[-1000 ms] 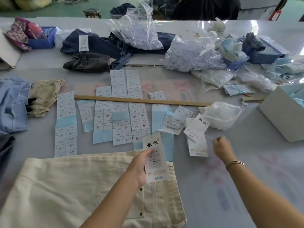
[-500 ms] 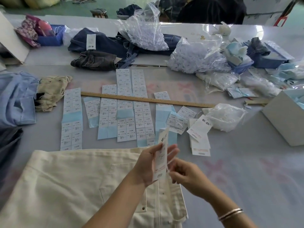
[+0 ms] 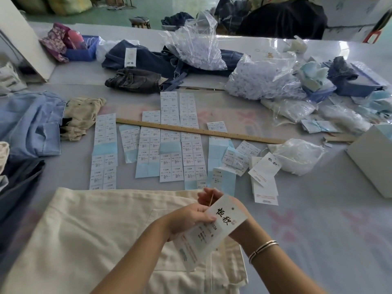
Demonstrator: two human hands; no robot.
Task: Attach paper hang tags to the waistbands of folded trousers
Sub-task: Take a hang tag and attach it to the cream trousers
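Left hand [image 3: 188,217]: fingers pinching tag [image 3: 214,228] | right hand [image 3: 214,198]: behind tag at 12 o'clock, fingers pinching thin string | tag: held tilted over cream trousers [image 3: 89,234] on surface [image 3: 318,219].

A long wooden ruler [image 3: 199,130] lies across rows of printed sticker sheets [image 3: 169,139] in the middle of the table, and beyond it sit two clear plastic bags [image 3: 261,79] stuffed with small white pieces. Far left, a blue tray [image 3: 81,53] holds a floral cloth, with a light blue garment [image 3: 29,124] and a crumpled beige one [image 3: 81,116] nearer along that edge. At the right edge stands a white box [image 3: 373,158].
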